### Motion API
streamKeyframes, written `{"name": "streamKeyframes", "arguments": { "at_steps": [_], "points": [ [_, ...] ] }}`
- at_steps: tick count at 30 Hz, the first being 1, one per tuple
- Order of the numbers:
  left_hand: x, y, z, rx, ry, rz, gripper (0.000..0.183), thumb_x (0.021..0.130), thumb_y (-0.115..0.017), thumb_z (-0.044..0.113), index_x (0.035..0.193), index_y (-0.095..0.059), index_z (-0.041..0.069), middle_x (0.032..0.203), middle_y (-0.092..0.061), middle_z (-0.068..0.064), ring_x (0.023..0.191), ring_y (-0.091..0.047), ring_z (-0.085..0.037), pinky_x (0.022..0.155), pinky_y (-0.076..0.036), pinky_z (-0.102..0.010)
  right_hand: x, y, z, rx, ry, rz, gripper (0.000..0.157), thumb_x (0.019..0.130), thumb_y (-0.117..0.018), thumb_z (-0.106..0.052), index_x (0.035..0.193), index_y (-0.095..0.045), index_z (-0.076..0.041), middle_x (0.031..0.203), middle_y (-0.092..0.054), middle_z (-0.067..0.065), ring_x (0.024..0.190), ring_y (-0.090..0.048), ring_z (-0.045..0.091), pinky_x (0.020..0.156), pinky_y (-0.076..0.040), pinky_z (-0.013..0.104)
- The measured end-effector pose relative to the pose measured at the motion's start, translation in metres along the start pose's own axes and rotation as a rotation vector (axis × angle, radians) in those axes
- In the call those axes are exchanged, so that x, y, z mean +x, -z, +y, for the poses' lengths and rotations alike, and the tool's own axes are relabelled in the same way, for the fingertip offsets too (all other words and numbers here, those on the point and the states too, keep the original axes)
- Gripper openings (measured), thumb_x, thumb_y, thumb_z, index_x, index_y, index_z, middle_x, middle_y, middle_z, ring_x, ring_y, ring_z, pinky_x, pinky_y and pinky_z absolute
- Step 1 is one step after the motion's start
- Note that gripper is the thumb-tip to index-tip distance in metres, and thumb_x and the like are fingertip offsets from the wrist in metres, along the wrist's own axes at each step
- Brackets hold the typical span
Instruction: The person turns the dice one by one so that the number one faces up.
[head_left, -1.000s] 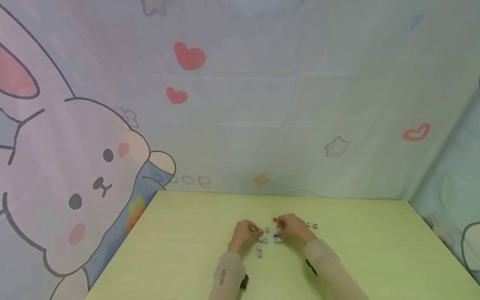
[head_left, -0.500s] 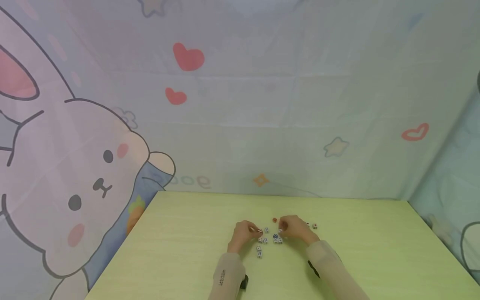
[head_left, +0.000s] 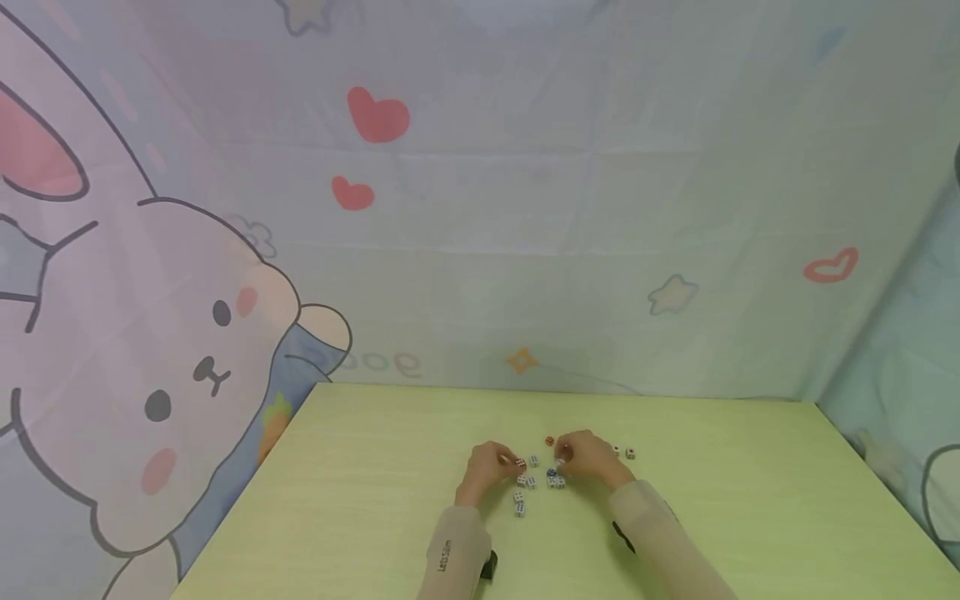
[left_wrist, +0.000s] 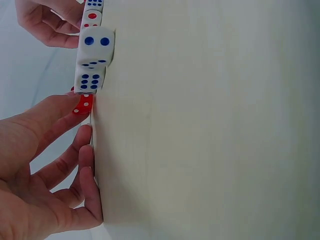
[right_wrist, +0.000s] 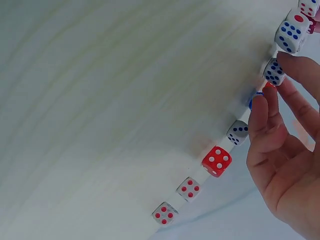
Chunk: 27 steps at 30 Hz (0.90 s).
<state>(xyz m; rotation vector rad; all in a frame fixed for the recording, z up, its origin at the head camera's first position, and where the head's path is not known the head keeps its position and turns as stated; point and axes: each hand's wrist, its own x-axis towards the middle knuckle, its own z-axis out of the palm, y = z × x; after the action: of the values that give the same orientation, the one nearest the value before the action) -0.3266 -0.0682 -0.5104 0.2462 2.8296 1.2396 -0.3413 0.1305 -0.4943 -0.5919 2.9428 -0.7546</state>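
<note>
My left hand [head_left: 487, 468] pinches a red die [left_wrist: 84, 104] with white dots between thumb and index finger, its other fingers resting along the table. Across from it, my right hand [head_left: 588, 456] holds a white die [right_wrist: 274, 72] with blue dots between thumb and fingertip. Between the two hands stand several white dice, among them one die [head_left: 534, 460] near the middle. A blue die [head_left: 551, 472] sits by two white ones below my right fingertips; in the right wrist view the fingers partly hide it. In the left wrist view, a white die [left_wrist: 96, 46] stands nearest the camera.
Beyond the right hand lies an orange-red die [head_left: 550, 440]. Two white dice with red dots, one of them the outer die [head_left: 630, 453], sit to its right. Nearer the front is a white die pair [head_left: 519, 503]. A printed cloth [head_left: 480, 250] hangs behind the pale table [head_left: 360, 483].
Hardly anything differs. The right hand has shifted slightly to the right and back, still pinching the white die. The left hand keeps its hold on the red die.
</note>
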Motion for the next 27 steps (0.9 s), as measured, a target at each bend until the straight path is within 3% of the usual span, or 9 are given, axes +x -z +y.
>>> {"name": "streamKeyframes", "arguments": {
  "at_steps": [7,27],
  "points": [
    [-0.0012,-0.0003,0.0017,-0.01,0.013,-0.001,0.017,0.074,-0.071,0.022,0.084,-0.07,0.008,0.087,-0.066,-0.008,0.072,-0.057,-0.016,0.061,-0.046,-0.029,-0.0002,-0.0019,0.0007,-0.028,-0.023,-0.008,0.012,0.07,-0.071,-0.012,0.073,-0.061,-0.016,0.072,-0.057,-0.003,0.067,-0.049,0.011,0.058,-0.041,0.028],
    [-0.0023,0.002,0.0024,0.006,-0.019,0.009,0.017,0.074,-0.071,0.02,0.084,-0.07,0.006,0.086,-0.066,-0.009,0.068,-0.055,-0.015,0.057,-0.043,-0.027,-0.0021,0.0023,0.0076,0.055,-0.025,-0.004,0.013,0.07,-0.072,-0.014,0.077,-0.062,-0.018,0.075,-0.059,-0.002,0.065,-0.052,0.011,0.056,-0.041,0.028]
  ]
}}
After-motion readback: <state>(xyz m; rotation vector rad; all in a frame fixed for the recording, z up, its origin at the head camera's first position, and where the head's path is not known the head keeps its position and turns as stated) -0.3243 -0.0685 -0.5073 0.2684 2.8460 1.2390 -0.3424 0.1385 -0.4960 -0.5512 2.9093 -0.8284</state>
